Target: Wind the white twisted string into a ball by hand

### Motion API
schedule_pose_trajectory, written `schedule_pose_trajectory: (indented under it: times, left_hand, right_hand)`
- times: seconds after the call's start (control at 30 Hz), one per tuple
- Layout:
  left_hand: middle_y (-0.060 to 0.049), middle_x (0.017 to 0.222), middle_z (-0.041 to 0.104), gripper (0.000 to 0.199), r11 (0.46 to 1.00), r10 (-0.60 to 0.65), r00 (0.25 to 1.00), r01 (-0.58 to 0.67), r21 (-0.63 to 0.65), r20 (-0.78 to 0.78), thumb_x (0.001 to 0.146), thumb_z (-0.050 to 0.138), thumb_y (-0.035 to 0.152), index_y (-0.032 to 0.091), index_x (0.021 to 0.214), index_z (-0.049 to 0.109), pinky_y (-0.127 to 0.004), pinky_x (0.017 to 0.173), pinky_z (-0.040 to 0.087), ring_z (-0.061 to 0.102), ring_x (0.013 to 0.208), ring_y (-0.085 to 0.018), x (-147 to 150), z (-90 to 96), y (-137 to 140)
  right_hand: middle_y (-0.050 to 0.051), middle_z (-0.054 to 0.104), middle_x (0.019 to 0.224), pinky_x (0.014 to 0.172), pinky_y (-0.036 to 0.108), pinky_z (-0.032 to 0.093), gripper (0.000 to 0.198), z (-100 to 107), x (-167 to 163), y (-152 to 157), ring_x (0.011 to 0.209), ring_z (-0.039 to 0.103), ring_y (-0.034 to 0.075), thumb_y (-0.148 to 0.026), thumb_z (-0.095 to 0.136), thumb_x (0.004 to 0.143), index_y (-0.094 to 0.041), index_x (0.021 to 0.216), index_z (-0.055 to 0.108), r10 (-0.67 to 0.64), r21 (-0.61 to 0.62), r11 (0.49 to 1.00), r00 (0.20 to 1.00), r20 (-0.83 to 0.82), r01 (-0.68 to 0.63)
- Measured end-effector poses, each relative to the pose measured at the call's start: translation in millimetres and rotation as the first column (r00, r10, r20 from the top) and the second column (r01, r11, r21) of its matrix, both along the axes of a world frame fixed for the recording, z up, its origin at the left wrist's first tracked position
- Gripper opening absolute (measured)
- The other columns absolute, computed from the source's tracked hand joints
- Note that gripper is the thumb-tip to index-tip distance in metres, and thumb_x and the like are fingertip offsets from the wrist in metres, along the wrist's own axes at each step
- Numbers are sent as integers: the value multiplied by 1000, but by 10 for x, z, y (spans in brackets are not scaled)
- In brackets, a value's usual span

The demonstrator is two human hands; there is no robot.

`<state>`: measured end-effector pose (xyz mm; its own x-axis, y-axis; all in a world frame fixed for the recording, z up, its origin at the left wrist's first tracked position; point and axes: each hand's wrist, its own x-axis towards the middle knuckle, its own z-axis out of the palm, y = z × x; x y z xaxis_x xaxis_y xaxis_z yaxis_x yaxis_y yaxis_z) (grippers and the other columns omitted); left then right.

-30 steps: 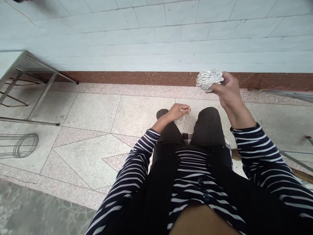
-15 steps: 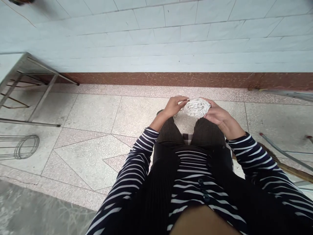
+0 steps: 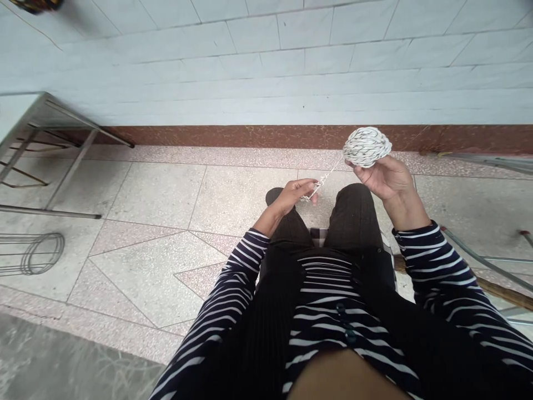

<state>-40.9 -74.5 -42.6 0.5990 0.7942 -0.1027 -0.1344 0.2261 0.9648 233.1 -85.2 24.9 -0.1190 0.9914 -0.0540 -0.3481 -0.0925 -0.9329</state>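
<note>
A thick oval bundle of white cord with thin dark flecks is held up in my right hand. My fingers close on it from beneath, and some fingertips are hidden behind it. From its left side a cord strand runs down to my left hand, looking taut. Thumb and fingers of that hand pinch the strand, where a small knotted or looped bit shows. Both hands are over my knees, the right one higher and farther out.
At the left stands a metal-legged table. Below it on the floor lies a wire coil rack. A white tiled wall rises in front, with a brown skirting band. Metal tubes and a wooden bar are at my right.
My right hand has lifted the cord bundle up and to the right, away from my left hand. A strand now stretches between them. My left hand has dropped slightly.
</note>
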Motion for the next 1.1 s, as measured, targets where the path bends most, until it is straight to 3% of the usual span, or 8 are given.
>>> schedule_pose_trajectory:
  times: [0.2,0.33,0.5,0.57,0.67,0.77,0.9,1.1]
  left_hand:
    - [-4,72,75,42,993,-90,951,110,51,-295,83,83,58,17,76,74,-32,81,52,68,74,-17,-225,-159,-29]
    - [-4,71,75,39,974,225,872,-199,105,-435,90,73,54,18,76,72,-29,72,50,65,70,-17,-432,-205,124]
    - [-3,67,73,24,816,564,664,-538,210,-491,98,63,30,17,78,69,-25,70,46,57,65,-14,-726,-250,616]
    - [-3,68,74,24,775,609,598,-589,230,-521,99,59,24,17,79,69,-26,70,46,55,62,-13,-820,-293,827]
    - [-8,85,82,21,793,590,538,-525,308,-602,98,60,21,16,81,72,-29,79,52,65,72,-17,-812,-354,1040]
    - [-14,120,84,15,843,536,589,-337,420,-604,91,69,16,15,103,79,-37,106,54,74,112,-24,-533,-369,1048]
    - [-17,155,68,55,850,340,842,-85,519,-419,94,75,28,19,147,66,-45,122,48,67,139,-26,97,-309,773]
    - [-15,126,82,39,910,126,967,-24,414,-222,99,76,42,16,128,78,-47,121,50,75,125,-27,618,-338,364]
  right_hand:
    - [9,73,138,99,62,66,68,192,184,72,146,59,44,-67,80,76,-38,136,66,-107,110,990,973,203,86]
    - [2,76,137,117,70,49,64,369,418,114,159,41,46,-65,81,75,-47,135,69,-196,181,969,968,156,168]
    - [2,78,132,118,74,43,63,599,536,-14,164,29,47,-70,79,76,-53,136,69,-255,242,949,946,200,204]
    - [4,78,131,109,76,51,65,709,474,-98,161,35,49,-70,80,75,-52,136,68,-246,261,946,949,196,191]
    - [6,77,131,101,69,60,64,855,262,-181,153,47,47,-64,84,75,-48,135,68,-243,294,936,961,135,196]
    - [8,75,131,97,57,65,65,886,-47,-177,141,60,40,-56,87,74,-41,134,67,-235,283,940,964,127,192]
    - [7,70,135,84,49,70,71,708,-417,-66,127,69,36,-59,91,72,-39,135,65,-66,176,984,968,244,22]
    - [7,71,126,68,41,66,66,508,-451,122,104,71,30,-48,94,74,-35,134,69,-109,183,982,951,290,57]
